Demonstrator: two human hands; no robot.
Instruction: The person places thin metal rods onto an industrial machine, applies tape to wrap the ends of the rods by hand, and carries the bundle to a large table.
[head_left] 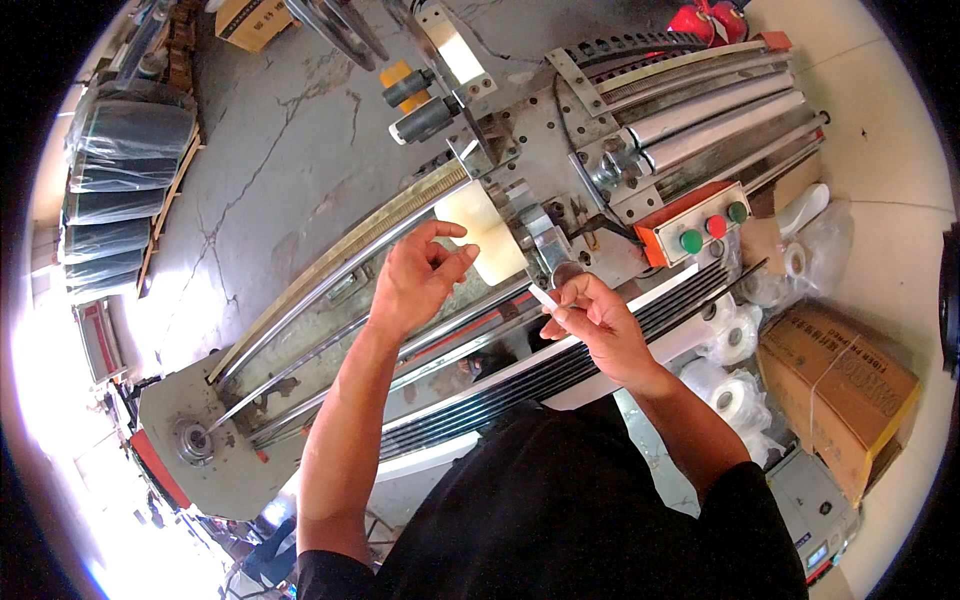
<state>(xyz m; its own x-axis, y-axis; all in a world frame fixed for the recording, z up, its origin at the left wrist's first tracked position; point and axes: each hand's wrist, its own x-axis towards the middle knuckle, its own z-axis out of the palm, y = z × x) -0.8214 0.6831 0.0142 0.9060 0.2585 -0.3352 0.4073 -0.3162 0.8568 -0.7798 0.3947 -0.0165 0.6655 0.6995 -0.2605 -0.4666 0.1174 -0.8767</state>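
Observation:
My left hand (415, 278) hovers over the machine's rails, empty, its thumb and forefinger curled but apart. Just beyond its fingertips is a smooth cream-coloured block (482, 232) on the machine. Between the thumb and fingers of my right hand (598, 325) is a small white strip (543, 297), one end sticking out toward the left; its exact kind I cannot make out. A metal clamp-like fitting (545, 238) sits right past that hand. Both hands are above the long machine bed (330, 310).
An orange-edged control box (690, 222) with green and red buttons is right of my hands. Pliers (590, 238) lie on the machine plate. Clear-wrapped white rolls (735, 340) and a cardboard box (838, 385) stand at the right. Dark wrapped rolls (130, 150) are stacked far left.

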